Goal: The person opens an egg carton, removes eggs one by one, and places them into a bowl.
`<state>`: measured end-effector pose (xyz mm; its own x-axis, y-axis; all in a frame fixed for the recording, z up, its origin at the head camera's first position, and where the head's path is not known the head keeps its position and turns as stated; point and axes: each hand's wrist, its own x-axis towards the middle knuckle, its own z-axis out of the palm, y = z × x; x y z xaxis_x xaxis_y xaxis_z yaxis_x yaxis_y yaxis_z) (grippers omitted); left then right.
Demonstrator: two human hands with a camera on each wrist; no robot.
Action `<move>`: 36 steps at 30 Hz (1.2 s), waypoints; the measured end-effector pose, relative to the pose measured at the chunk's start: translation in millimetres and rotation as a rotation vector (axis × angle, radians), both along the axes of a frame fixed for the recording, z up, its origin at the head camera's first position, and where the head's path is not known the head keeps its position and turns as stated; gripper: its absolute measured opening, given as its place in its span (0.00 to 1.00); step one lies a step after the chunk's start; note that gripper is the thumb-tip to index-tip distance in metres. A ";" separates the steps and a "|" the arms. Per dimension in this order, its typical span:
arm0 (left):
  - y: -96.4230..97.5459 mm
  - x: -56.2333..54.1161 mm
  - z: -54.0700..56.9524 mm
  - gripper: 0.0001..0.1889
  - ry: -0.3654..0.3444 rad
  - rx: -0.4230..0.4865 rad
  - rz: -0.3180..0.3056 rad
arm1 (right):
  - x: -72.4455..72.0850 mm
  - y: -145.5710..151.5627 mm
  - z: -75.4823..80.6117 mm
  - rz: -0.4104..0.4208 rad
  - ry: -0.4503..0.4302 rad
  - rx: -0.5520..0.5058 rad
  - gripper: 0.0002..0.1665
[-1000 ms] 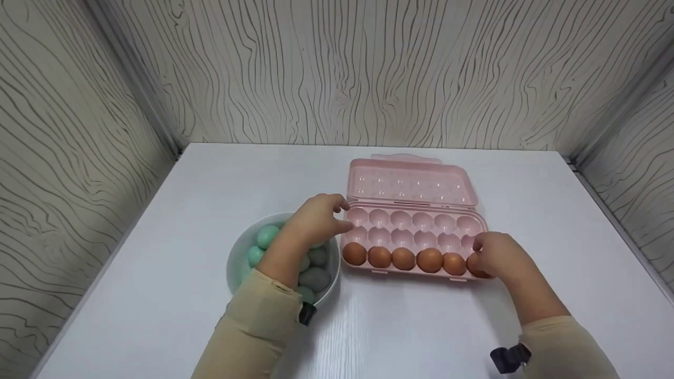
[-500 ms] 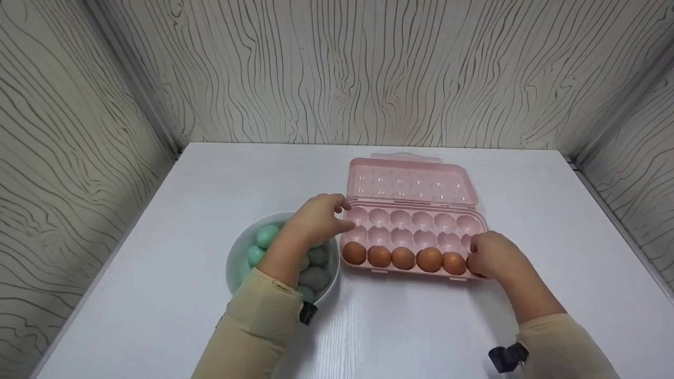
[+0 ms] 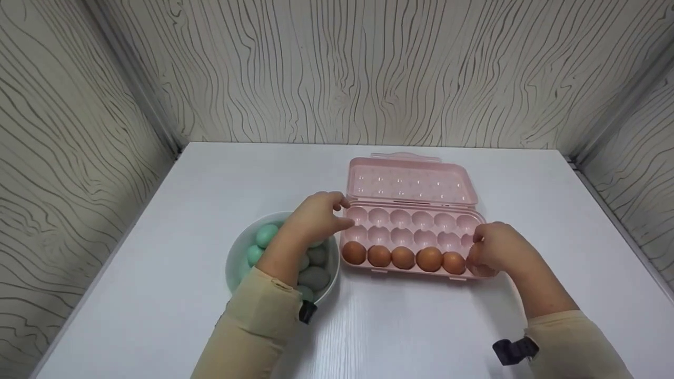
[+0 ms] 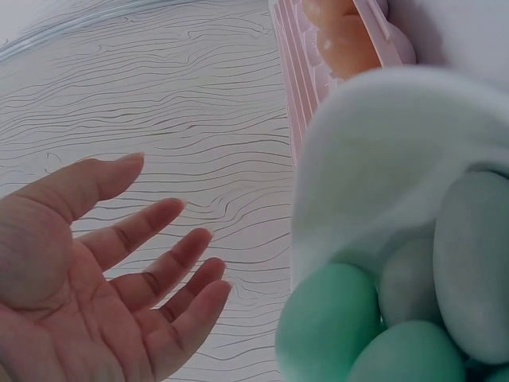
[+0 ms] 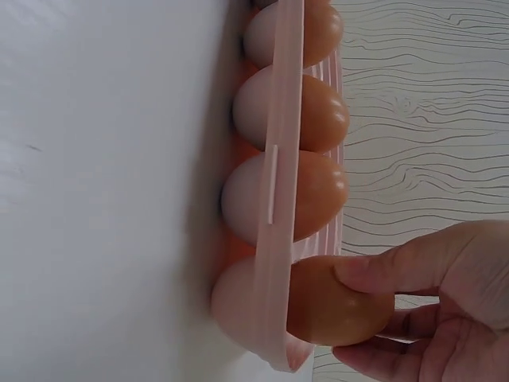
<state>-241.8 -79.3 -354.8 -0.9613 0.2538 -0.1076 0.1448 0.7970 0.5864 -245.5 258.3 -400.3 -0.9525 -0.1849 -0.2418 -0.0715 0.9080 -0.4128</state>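
In the right wrist view, my right hand (image 5: 445, 294) pinches a brown egg (image 5: 322, 314) between thumb and fingers at the end cup of the pink egg carton (image 5: 278, 191). The egg stands higher than its neighbours, its lower end still behind the carton's rim. In the head view, that right hand (image 3: 500, 247) covers much of the carton's near right corner. Over the white bowl (image 3: 231, 263) hovers my left hand (image 3: 316, 221), fingers loosely spread and holding nothing. Several green and grey-green eggs (image 4: 326, 322) lie in the bowl.
The carton's lid (image 3: 413, 181) lies folded back, away from me. Other brown eggs (image 3: 404, 258) fill the near row; the two rows behind hold bare cups (image 3: 400, 237). Everything stands on a white table (image 3: 253, 179), with wood-patterned panels (image 3: 337, 73) around it.
My right hand first closed in on the end egg, then rose slightly with it, baring part of the cup below. The left hand stays nearly still over the bowl.
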 end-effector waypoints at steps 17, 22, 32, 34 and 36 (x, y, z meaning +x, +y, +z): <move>8.7 -0.5 -2.0 0.17 0.015 0.073 -0.052 | -7.2 -17.9 23.0 -0.040 0.049 -0.289 0.27; 14.0 0.6 -0.4 0.17 0.038 0.114 -0.080 | -9.0 -30.2 27.8 -0.033 0.051 -0.386 0.26; 30.7 3.7 0.7 0.19 0.078 0.211 -0.113 | -8.5 -60.5 33.0 0.018 0.063 -0.573 0.25; 34.3 3.4 -1.1 0.20 0.089 0.231 -0.123 | -7.6 -65.3 33.8 0.030 0.061 -0.590 0.26; 37.9 3.0 -2.7 0.20 0.093 0.244 -0.125 | -6.5 -70.2 34.8 0.039 0.060 -0.597 0.26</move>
